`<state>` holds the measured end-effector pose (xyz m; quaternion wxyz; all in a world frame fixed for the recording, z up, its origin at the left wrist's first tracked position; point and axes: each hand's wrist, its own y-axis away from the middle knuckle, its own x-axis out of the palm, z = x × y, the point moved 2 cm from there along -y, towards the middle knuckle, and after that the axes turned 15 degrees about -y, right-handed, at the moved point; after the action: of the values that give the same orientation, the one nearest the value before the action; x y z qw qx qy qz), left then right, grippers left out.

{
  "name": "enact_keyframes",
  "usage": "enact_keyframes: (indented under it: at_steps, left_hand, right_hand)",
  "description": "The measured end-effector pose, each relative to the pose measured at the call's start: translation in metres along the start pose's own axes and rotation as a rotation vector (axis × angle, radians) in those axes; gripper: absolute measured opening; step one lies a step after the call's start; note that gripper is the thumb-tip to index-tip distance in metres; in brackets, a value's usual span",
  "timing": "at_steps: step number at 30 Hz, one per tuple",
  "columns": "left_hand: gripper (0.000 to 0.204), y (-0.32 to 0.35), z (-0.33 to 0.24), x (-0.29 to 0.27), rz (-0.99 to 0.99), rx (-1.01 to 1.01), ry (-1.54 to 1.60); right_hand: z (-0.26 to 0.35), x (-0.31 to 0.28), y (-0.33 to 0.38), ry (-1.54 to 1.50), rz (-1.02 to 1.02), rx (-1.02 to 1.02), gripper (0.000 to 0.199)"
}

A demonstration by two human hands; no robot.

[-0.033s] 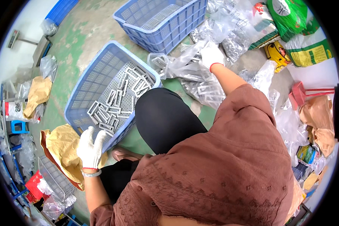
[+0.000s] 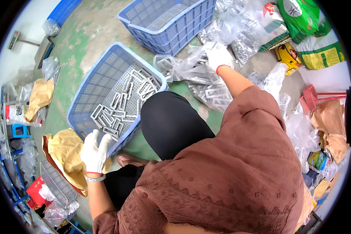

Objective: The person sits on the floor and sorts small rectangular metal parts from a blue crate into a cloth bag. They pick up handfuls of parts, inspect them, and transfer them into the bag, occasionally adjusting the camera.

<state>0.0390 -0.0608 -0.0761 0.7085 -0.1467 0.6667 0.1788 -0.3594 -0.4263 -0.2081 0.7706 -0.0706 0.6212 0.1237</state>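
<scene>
My left hand (image 2: 93, 154), in a white knit glove, is at the near end of a blue plastic basket (image 2: 76, 102). Its fingers are spread beside the rim and hold nothing that shows. Inside the basket lie several loose grey metal rectangular frames (image 2: 121, 100). Out to the right, my right hand (image 2: 219, 57), also gloved, is closed on the top of a clear plastic bag (image 2: 191, 70). Its fingertips are partly hidden. More frames show through this bag and through another clear bag (image 2: 212, 93) just below it.
A second blue basket (image 2: 171, 33) stands on the floor beyond the first. Filled clear bags (image 2: 247, 33) and green sacks (image 2: 298, 17) crowd the far right. Yellowish paper sacking (image 2: 68, 150) and a wire rack (image 2: 58, 183) lie left of my left hand. A red dustpan (image 2: 310, 97) is at right.
</scene>
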Motion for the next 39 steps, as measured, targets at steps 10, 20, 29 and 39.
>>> enact_keyframes:
  at_steps: [10, 20, 29, 39]
  left_hand:
    - [0.051, -0.077, -0.076, -0.004, -0.046, 0.283, -0.05]
    - [0.051, -0.15, -0.192, -0.012, 0.07, 0.52, -0.064]
    - [0.043, -0.194, -0.268, 0.028, 0.036, 0.74, -0.094]
    - [0.091, -0.215, -0.362, 0.074, 0.207, 0.667, 0.108]
  right_hand:
    - [-0.036, 0.01, 0.032, -0.129, -0.487, -0.405, 0.03]
    - [-0.08, 0.04, 0.059, -0.046, -0.158, -0.277, 0.015]
    - [-0.103, 0.058, 0.028, -0.143, -0.081, -0.222, 0.011]
    - [-0.121, -0.063, 0.08, -0.192, -0.107, -0.549, 0.008]
